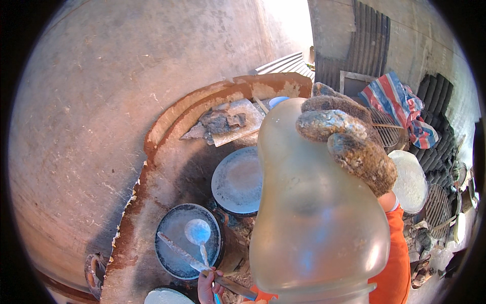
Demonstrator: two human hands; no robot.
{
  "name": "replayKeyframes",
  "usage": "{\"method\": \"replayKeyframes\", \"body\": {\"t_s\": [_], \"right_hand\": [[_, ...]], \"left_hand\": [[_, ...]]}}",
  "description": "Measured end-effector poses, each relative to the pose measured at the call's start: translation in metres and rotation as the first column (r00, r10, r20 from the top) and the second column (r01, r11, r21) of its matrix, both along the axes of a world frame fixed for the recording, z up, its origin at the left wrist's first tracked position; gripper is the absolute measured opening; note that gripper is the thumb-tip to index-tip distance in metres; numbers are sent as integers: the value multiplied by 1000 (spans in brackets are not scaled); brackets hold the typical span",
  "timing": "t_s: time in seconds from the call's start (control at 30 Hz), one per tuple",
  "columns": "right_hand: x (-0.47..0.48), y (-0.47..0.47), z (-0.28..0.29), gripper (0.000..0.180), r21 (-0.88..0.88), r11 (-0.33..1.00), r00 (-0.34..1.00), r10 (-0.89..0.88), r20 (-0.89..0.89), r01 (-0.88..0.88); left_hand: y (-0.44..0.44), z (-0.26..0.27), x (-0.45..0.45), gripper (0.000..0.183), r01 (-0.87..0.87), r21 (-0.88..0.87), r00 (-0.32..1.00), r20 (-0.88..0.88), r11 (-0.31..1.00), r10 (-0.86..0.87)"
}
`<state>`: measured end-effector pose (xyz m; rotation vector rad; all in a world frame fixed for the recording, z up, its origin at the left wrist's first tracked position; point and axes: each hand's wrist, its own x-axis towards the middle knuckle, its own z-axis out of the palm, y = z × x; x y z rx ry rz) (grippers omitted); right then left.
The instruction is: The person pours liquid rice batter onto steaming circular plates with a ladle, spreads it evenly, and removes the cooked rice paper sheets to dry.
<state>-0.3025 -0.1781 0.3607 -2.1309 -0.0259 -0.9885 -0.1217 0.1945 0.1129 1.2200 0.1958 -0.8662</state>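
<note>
My right hand (351,136), in a thick, stained knit glove, grips the rounded upper end of a large translucent plastic jar (319,228). The jar is close to the camera with its ridged neck downward, hiding much of the middle. At the bottom my bare left hand (207,287) holds a pale-coated ladle (198,231) together with a long flat stick (178,249). Both tools extend over a dark-rimmed round pan (171,247). Behind it another round pan (237,180) is partly covered by the jar. A third pan (169,296) with a whitish surface shows at the lower edge.
A low curved clay wall (131,212) borders the pans on the left. Dark cloths (224,121) lie on a board at the back. To the right are a white-topped round pan (409,182), a slatted round rack (438,211), a striped plastic bag (393,97) and dark corrugated sheets (436,140).
</note>
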Motion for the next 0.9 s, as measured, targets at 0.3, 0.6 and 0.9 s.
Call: {"method": "replayKeyframes", "body": {"t_s": [0.3,0.6,0.9], "right_hand": [[3,-8,-1,65,3,1000,1000,16,18,-16],[-2,-4,-3,67,-3,1000,1000,2,22,-1],[-7,21,-39,69,-51,998,999,-49,-8,49]], "left_hand": [[3,2,1,22,-6,-15,1000,7,1000,6],[4,1,2,21,11,-44,1000,11,999,-11],[14,3,2,21,15,-110,999,33,994,-11]]}}
